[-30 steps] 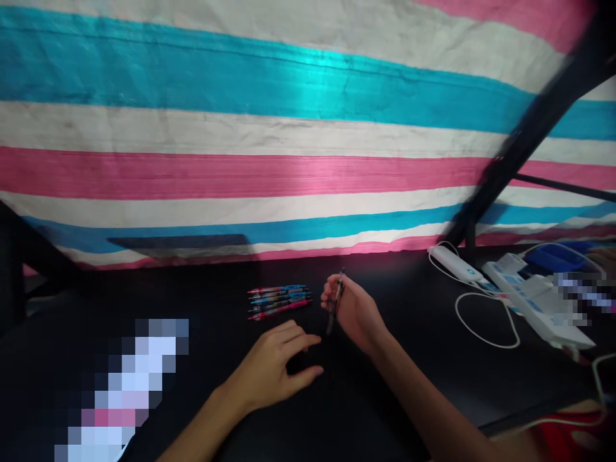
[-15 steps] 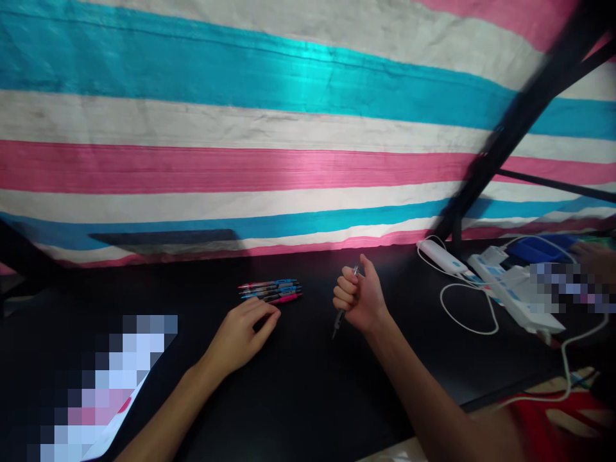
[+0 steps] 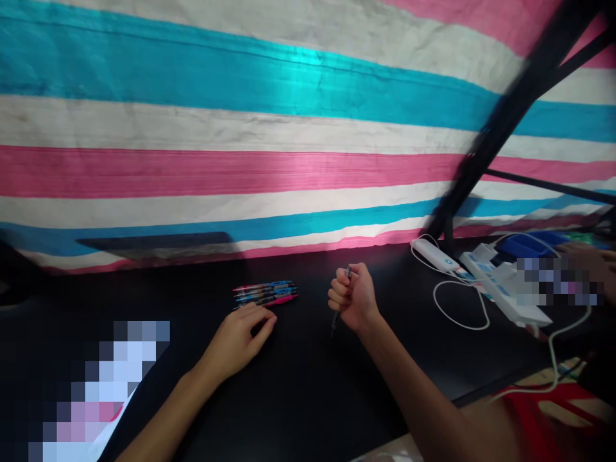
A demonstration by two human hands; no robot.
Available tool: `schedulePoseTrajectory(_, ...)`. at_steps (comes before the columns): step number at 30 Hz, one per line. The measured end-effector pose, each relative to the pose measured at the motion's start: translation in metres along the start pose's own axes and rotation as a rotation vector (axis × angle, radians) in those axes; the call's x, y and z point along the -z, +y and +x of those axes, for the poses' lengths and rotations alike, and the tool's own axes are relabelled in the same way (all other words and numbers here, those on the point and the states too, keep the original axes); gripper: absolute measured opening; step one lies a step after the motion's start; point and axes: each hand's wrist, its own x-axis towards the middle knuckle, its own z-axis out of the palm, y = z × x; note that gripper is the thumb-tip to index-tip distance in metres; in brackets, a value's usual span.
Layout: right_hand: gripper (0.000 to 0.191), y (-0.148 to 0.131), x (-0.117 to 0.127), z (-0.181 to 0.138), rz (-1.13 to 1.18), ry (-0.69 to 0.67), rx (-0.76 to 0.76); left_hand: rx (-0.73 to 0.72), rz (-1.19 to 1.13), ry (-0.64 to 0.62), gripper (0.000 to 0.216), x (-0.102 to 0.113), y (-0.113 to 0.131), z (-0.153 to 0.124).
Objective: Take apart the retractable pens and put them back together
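Note:
My right hand [image 3: 355, 298] is held above the black table with its fingers wrapped around a pen [image 3: 333, 322]. The pen stands nearly upright, its dark tip pointing down, and my thumb rests on its upper end. My left hand [image 3: 243, 339] lies palm down on the table, holding nothing visible, the thumb apart from the other fingers. Just beyond its fingertips, several pens [image 3: 266, 292] lie side by side in a row, with blue, red and pink parts. Whether my left fingertips touch the nearest pen I cannot tell.
A white power strip [image 3: 505, 292] with plugs and cables lies to the right, beside a white device [image 3: 434, 255] and a blue tray [image 3: 527, 245]. Another person's hand [image 3: 584, 256] is at the far right. Striped sheeting [image 3: 269, 173] hangs behind the table [image 3: 298, 391].
My right thumb, raised before, has come down onto the upper end of the pen. My left hand stays beside the row of pens. The view has shifted slightly.

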Motion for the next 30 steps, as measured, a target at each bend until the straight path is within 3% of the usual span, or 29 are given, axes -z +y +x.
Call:
schedulePoseTrajectory(25,0.045,0.002,-0.002,0.001,-0.116,0.034,0.007,0.000,0.025,0.014,0.021,0.000,0.001,0.001)
schedulePoseTrajectory(27,0.047,0.001,0.002,0.005,-0.191,0.023,-0.001,-0.011,0.047,0.043,0.020,0.000,0.000,0.001)
schedulePoseTrajectory(30,0.038,0.005,0.011,0.017,-0.559,0.134,0.086,-0.007,0.130,0.123,0.019,-0.001,-0.003,0.002)
